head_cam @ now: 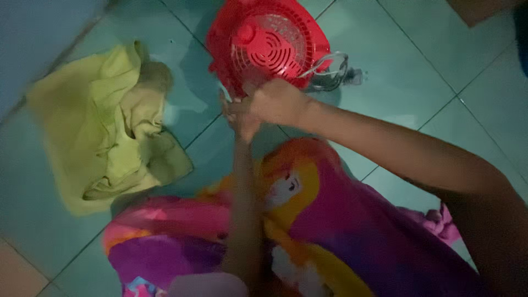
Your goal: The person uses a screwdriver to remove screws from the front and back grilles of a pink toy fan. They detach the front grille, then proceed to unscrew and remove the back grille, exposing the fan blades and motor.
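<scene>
Here, both of your hands met at the near edge of the red fan point(268, 44), which lay flat on the tiled floor point(407, 71) with its round grille facing up. Your right hand point(278, 102) was closed, fingers curled together, at the lower rim of the fan housing; whether it clamped the rim itself or a small part there could not be told, as the frame was blurred at that spot. Your left hand point(239, 118) rose from below, its forearm running straight up the middle of the view, and its fingers touched the right hand just under the fan rim. Its grip was hidden behind the right hand, so the state of the left hand could not be determined.

A coiled grey cord point(330, 71) lay against the right side of the fan, touching it. A crumpled yellow-green cloth point(110, 126) lay on the floor to the left, well apart from the fan. A brightly printed pink and purple fabric point(341, 220) covered your lap beneath both forearms.
</scene>
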